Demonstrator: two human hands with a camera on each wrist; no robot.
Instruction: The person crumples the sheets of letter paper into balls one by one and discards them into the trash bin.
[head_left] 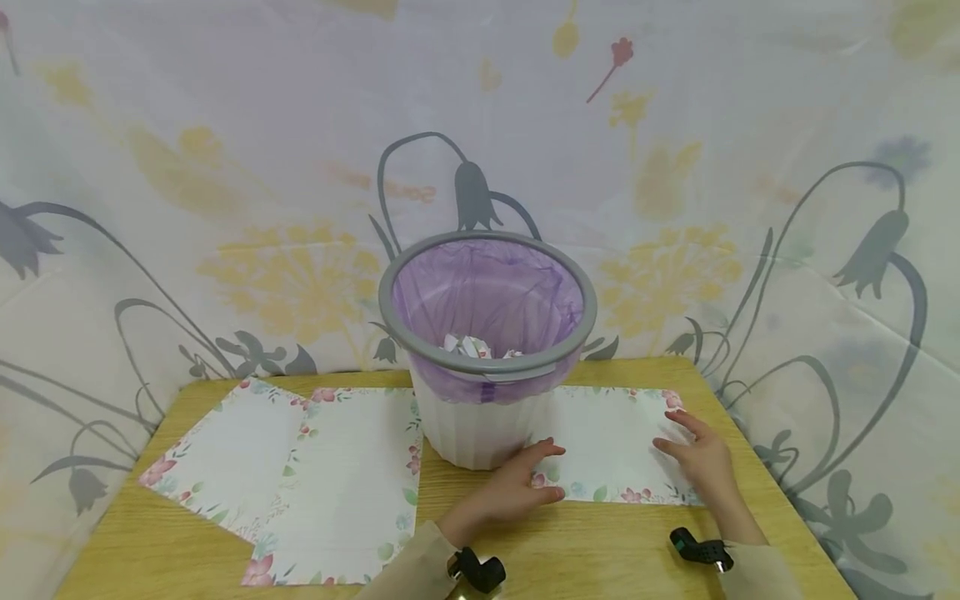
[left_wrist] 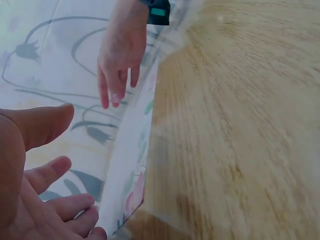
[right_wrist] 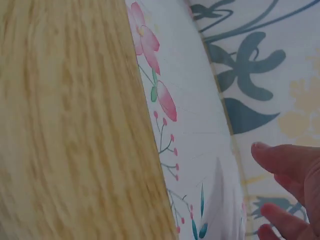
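A sheet of paper (head_left: 607, 442) with a floral border lies on the table, to the right of the bin and partly behind it. My left hand (head_left: 510, 487) hovers at its left end, fingers spread and thumb apart. Over the right end is my right hand (head_left: 705, 462), its fingers loosely bent. Neither hand grips anything; whether the fingertips touch the sheet I cannot tell. The left wrist view shows the sheet (left_wrist: 129, 180) with both hands above it. In the right wrist view, the right hand (right_wrist: 295, 185) stands off from the sheet (right_wrist: 195, 125).
A white bin (head_left: 465, 425) with a grey rim and purple liner stands mid-table, crumpled paper (head_left: 468, 346) inside. Two overlapping floral sheets, one angled (head_left: 232, 450) and one straighter (head_left: 352, 483), lie to its left on the wooden table (head_left: 600, 550). Patterned cloth (head_left: 300, 167) hangs behind.
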